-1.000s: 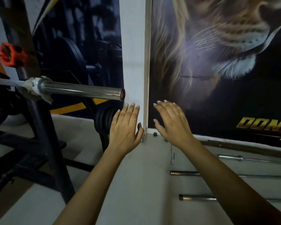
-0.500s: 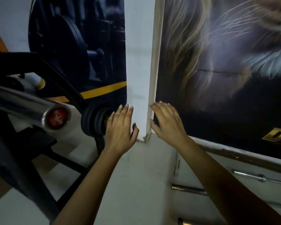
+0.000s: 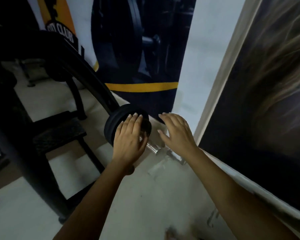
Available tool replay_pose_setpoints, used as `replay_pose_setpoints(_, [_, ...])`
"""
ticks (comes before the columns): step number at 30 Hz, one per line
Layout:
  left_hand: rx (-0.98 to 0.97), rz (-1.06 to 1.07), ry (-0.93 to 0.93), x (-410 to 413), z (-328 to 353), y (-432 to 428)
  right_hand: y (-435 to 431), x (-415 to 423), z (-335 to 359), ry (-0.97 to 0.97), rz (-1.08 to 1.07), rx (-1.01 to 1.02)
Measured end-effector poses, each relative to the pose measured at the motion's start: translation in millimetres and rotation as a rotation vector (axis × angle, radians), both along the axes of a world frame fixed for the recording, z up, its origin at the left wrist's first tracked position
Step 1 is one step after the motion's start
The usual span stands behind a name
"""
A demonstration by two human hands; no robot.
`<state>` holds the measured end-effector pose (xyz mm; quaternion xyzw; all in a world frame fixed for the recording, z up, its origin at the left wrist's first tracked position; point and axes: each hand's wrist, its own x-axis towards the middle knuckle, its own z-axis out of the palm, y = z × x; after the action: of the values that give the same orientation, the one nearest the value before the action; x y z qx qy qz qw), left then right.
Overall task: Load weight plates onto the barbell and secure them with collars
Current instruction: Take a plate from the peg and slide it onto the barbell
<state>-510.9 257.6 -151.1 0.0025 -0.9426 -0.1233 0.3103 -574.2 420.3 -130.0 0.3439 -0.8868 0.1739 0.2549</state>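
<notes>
A stack of small black weight plates (image 3: 111, 125) sits on a chrome peg (image 3: 153, 148) low on a black rack, in the middle of the view. My left hand (image 3: 128, 140) lies flat over the outermost plate, fingers spread across its face and thumb down near the peg. It is not clearly gripping. My right hand (image 3: 177, 134) hovers open just right of the plates, above the peg's tip, holding nothing. The barbell and the collars are out of view.
The rack's black curved frame (image 3: 87, 78) runs from upper left down to the plates. A black textured step (image 3: 59, 133) sits to the left over the pale floor. A large poster wall (image 3: 258, 110) closes in on the right. A banner with a yellow stripe (image 3: 142, 86) hangs behind.
My view has dropped and swung left, so the barbell end is gone from sight. Both hands have moved down from the wall corner to the plate stack, and the left one now touches it.
</notes>
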Motion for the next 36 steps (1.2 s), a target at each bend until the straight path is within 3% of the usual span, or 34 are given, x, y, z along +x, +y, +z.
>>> replay_pose_setpoints(5, [0.032,0.144,-0.078,-65,-27,-4,-18,-92,-19,-0.106,0.163,0.030])
replay_pose_setpoints(11, [0.173,0.307,-0.255,-142,-66,-16,-49,-196,-55,-0.370,0.317,0.123])
replay_pose_setpoints(22, [0.339,0.447,-0.548,-207,-132,-40,-106,-286,-126,-0.688,0.453,0.342])
replay_pose_setpoints(31, [0.449,0.554,-0.506,-218,-142,-16,-113,-297,-143,-0.622,0.512,0.345])
replay_pose_setpoints(36, [0.481,0.573,-0.512,-217,-140,-25,-122,-312,-144,-0.620,0.605,0.445])
